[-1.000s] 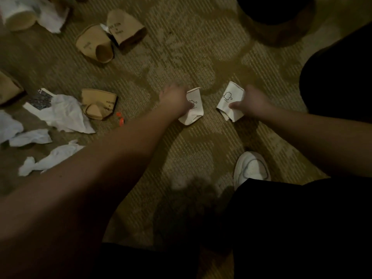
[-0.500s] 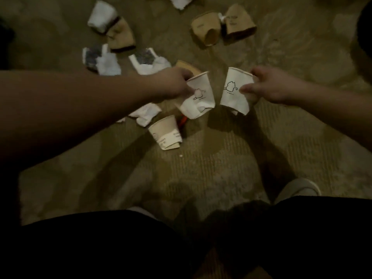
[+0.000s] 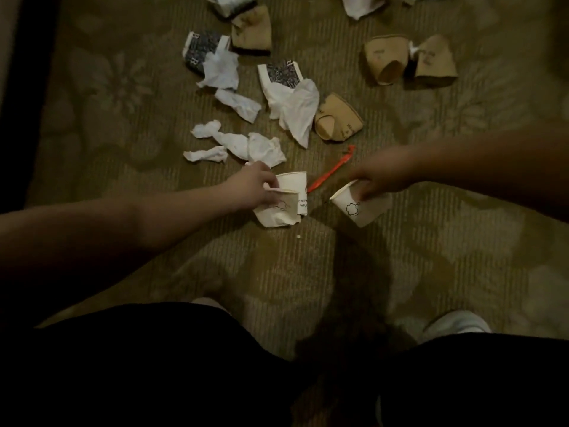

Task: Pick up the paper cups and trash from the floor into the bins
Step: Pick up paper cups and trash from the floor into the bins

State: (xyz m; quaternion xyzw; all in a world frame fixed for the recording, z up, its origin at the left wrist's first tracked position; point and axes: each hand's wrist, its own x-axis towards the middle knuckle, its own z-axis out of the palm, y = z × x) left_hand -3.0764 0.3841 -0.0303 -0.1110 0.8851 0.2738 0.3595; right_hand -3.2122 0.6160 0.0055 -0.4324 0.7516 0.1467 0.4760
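L hand (image 3: 257,188) grasping crumpled white cup (image 3: 277,211), fingers curled over rim, reaching at 2nd white cup (image 3: 295,188) touching behind it on carpet (image 3: 431,257). R hand (image 3: 377,180) grasping white cloud-logo cup (image 3: 358,208), just above floor, near orange plastic pick (image 3: 331,172).

Risks: L grip w/ 2 cups at once could slip, crushed cup dropping; tissues (image 3: 240,144) & brown cups (image 3: 338,121) easy to miss in dim light. No bins in view.

R cup tilted: mouth pointing upper-left, base lower-right, long axis diagonal. L cup mouth up toward hand, axis approx vertical in view.
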